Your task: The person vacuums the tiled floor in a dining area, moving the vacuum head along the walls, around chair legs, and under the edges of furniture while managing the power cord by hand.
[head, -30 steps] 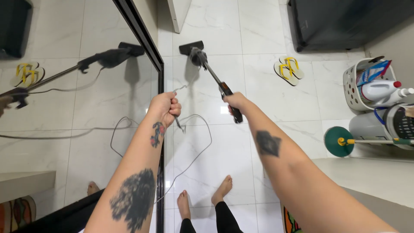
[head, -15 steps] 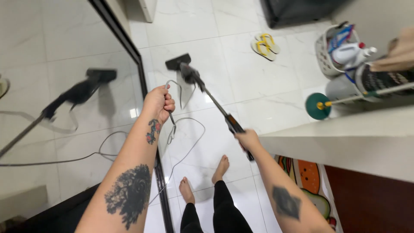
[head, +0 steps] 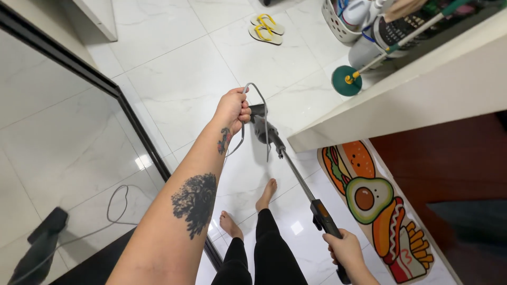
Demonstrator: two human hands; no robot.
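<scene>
Vacuum (head: 296, 174): slim black wand, grey cord (head: 262, 113) looped in left hand (head: 232, 108).

White marble floor (head: 179, 79); grey cord (head: 259, 97); black, orange-marked wand (head: 317, 208); yellow-strapped sandals (head: 266, 28); green mop (head: 346, 80); mat (head: 377, 206) printed with burger, avocado, fries; black leggings (head: 264, 253); dark arm tattoo (head: 194, 200).

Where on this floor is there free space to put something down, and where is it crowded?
Bare white marble tiles lie between the black-framed mirror, the yellow sandals and the grey vacuum head. It is crowded around the white basket and green round mop.
</scene>
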